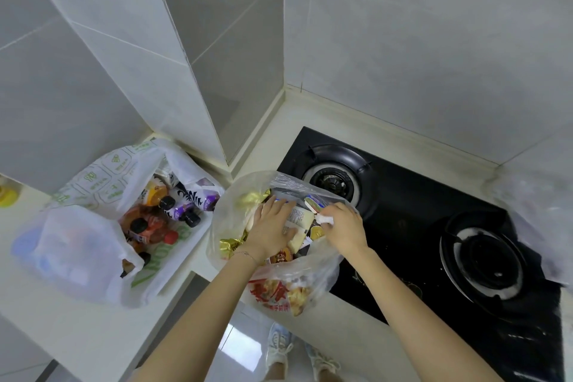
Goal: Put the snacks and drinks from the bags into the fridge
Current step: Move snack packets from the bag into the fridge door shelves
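A clear plastic bag (235, 195) of snacks sits on the counter edge beside the stove. Inside it are gold-wrapped sweets (252, 197), a pale yellow packet (302, 217) and small round cups (313, 205). My left hand (273, 226) is inside the bag with its fingers lying on the pale packet. My right hand (344, 226) pinches a small white wrapped item (325, 219) at the bag's right rim. A white bag with green print (102, 183) stands to the left, holding several drink bottles (155, 214).
A black two-burner gas stove (403, 195) lies right of the snack bag. Tiled walls and a protruding column (173, 56) close off the back. A crumpled clear bag (539, 211) sits at the far right. My feet and the floor (279, 347) show below the counter edge.
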Tool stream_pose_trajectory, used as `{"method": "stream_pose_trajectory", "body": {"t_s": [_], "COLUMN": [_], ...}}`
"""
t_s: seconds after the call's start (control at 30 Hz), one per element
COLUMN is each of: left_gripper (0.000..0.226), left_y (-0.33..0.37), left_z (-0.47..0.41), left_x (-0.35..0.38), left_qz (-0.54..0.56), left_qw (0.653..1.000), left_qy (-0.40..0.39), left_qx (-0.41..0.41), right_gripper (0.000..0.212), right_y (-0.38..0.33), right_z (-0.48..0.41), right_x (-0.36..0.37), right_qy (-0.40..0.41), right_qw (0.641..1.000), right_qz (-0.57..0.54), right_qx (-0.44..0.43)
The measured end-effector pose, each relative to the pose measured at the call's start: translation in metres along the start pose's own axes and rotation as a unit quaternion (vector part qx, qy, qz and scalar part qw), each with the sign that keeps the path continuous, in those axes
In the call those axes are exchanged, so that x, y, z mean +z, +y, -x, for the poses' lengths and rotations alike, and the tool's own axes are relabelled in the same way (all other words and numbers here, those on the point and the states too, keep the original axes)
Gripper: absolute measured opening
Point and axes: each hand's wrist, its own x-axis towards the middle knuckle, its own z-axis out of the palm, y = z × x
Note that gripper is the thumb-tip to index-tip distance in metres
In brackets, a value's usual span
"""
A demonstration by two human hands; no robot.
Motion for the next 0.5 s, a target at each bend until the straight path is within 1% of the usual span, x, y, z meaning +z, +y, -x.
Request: {"method": "stream_pose_trajectory", "body": {"t_s": [0.1,0.2,0.3,0.37,0.5], "left_gripper": [0.056,0.057,0.055,0.053,0.05], "left_y": [0.009,0.015,0.024,0.029,0.034], "left_z": [-0.007,-0.017,-0.027,-0.034,-0.046], "left_x": [0.001,0.005,0.009,0.012,0.02], "left_qz": [0.02,0.006,-0.036,-0.057,-0.111], "left_qw": [0.999,0.998,0.997,0.994,0.992], "left_qy": [0.019,0.037,0.041,0.055,0.047], "left_qx": [0.02,0.04,0.063,0.078,0.041], "right_gripper": [0.019,0.015,0.02,0.026,0.021], "right_y": [0.005,0.006,0.004,0.005,0.006], "right_z": [0.004,0.006,0.006,0.007,0.01], "right_x": [-0.002,-0.011,-0.021,-0.025,-0.034], "right_qy": [0.037,0.061,0.09,0.096,0.082], "right_qw": [0.998,0.987,0.969,0.958,0.942], "right_qz": [-0.053,-0.151,-0.226,-0.264,-0.313], "right_qx": [-0.017,0.009,0.049,0.064,0.088]}}
